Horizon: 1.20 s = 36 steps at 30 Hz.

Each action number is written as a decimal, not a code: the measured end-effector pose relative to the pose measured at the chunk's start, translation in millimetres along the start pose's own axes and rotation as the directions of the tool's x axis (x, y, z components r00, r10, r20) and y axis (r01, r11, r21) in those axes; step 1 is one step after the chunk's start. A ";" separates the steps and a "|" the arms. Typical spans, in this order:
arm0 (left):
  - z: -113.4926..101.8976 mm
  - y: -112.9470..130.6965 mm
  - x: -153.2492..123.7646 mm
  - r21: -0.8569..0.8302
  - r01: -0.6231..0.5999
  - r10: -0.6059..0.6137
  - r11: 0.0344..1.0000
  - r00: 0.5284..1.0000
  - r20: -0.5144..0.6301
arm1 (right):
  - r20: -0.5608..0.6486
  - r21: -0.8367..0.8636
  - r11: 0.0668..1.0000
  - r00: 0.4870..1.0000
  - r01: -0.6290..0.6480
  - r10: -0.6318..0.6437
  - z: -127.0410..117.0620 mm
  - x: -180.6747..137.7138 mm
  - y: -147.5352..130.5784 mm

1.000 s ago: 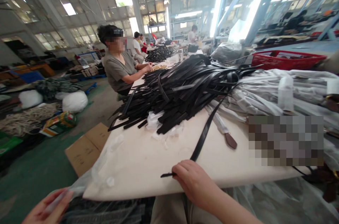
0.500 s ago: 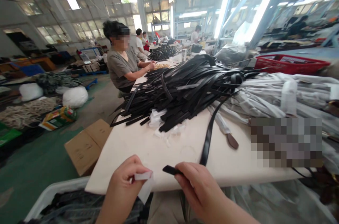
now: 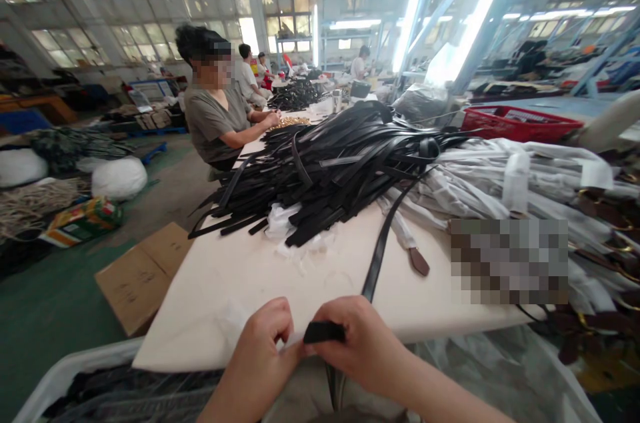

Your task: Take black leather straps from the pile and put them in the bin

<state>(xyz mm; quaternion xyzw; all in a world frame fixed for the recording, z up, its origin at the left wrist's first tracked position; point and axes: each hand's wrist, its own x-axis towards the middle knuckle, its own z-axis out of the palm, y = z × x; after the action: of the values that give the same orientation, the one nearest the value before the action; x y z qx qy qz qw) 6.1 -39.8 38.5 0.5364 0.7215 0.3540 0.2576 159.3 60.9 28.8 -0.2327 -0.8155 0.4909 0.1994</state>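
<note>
In my right hand (image 3: 355,336) I pinch the squared end of a black strap (image 3: 324,331), thumb and fingers closed on it. The strap's shiny length (image 3: 374,269) leads from behind this hand up the white tabletop to the pile. My left hand (image 3: 267,346) is closed, with its thumb tip touching the strap end. A pale sliver shows between its thumb and fingers, too small to make out. On the table beyond the left hand is a blurred whitish scrap (image 3: 231,317).
A large heap of black straps (image 3: 320,169) covers the table (image 3: 200,303). White-wrapped straps (image 3: 480,176) and a red basket (image 3: 515,123) are on the right. A cardboard box (image 3: 143,276) stands left. A co-worker (image 3: 215,109) sits at the table's far left side.
My hands have come together at the strap end. The white film that hung from my left hand is no longer there; a blurred whitish scrap shows on the table. The view has shifted right.
</note>
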 end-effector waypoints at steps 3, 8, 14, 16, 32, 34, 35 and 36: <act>-1.3 -2.9 -1.4 -0.109 -0.016 0.017 0.994 1.000 0.003 | -0.096 0.011 1.000 0.995 -0.021 0.022 4.5 5.4 2.8; 2.9 -12.4 -0.7 -0.312 -0.068 0.003 0.948 0.979 -0.202 | -0.050 0.003 1.000 0.998 -0.023 0.024 -0.5 5.4 0.8; 5.7 -16.5 2.5 -0.310 0.008 -0.082 0.951 0.971 -0.226 | 0.042 -0.072 0.991 0.993 0.112 -0.109 -32.7 -0.3 -8.3; 5.2 -18.2 3.1 -0.318 0.019 -0.095 0.948 0.970 -0.223 | 0.060 -0.223 0.962 0.988 0.156 -0.146 -39.5 0.2 -8.8; -3.1 -28.0 7.5 -0.326 0.037 -0.121 0.945 0.963 -0.241 | 0.187 -0.601 0.760 0.968 0.247 -0.166 -22.0 5.5 -12.6; -3.1 -28.0 9.1 -0.337 0.035 -0.122 0.941 0.963 -0.241 | 0.191 -0.601 0.757 0.966 0.256 -0.175 -20.6 5.1 -12.8; -2.9 -28.1 9.7 -0.344 0.035 -0.123 0.938 0.964 -0.237 | 0.201 -0.607 0.751 0.964 0.260 -0.172 -19.8 4.9 -12.9; -2.6 -28.4 10.1 -0.348 0.035 -0.124 0.937 0.964 -0.236 | 0.209 -0.614 0.745 0.964 0.261 -0.165 -19.2 4.9 -12.9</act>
<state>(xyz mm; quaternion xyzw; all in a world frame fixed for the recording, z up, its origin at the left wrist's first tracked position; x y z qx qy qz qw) -15.7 -35.7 17.9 0.4039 0.6976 0.5285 0.2662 163.6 72.0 49.3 -0.1564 -0.9663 0.1749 0.1055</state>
